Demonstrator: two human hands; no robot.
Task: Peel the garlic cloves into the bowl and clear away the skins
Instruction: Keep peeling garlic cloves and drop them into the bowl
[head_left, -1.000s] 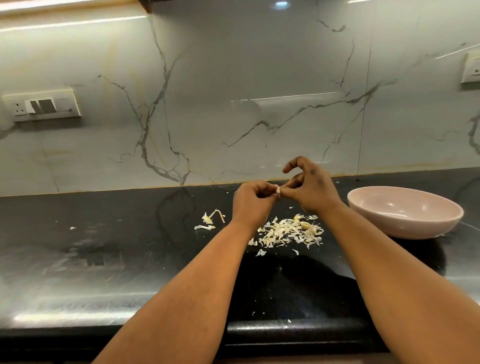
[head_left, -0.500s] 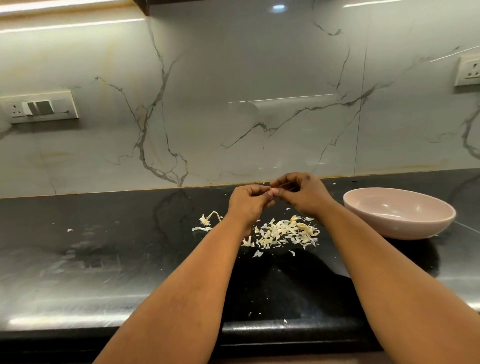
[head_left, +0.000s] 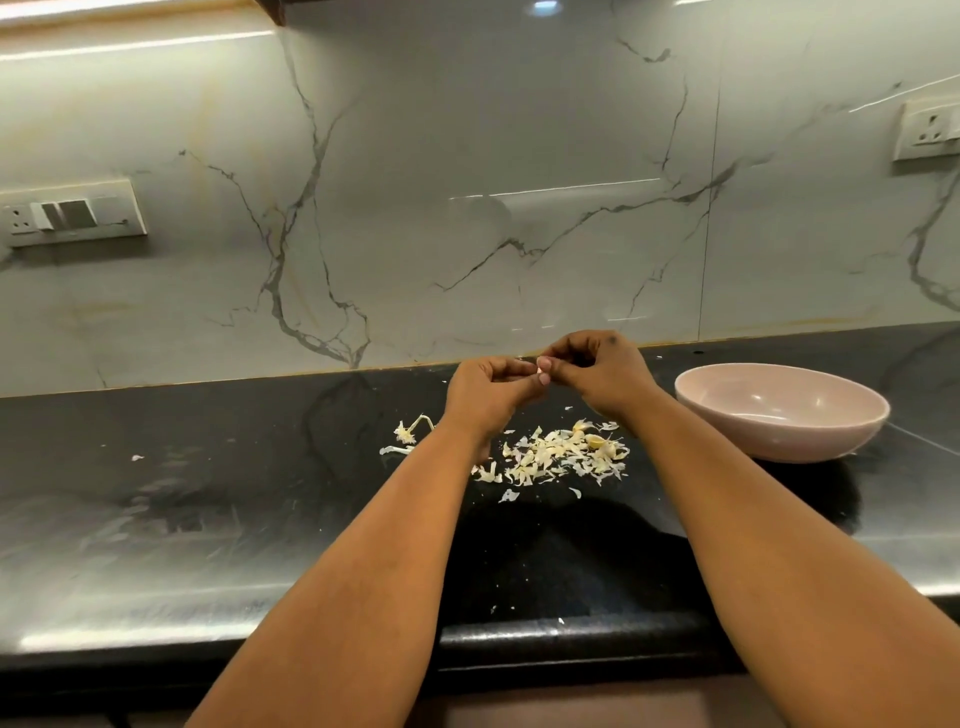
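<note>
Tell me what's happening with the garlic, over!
Left hand and right hand both pinch one garlic clove above the counter. Skins piled below. Pink bowl right, path clear.

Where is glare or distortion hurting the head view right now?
Head view: strip-light glare streaks the marble backsplash and the near left countertop; wide-angle bending curves the counter edge; the garlic clove pinched between left hand and right hand is tiny and soft; the skins and bowl read clearly.
</note>
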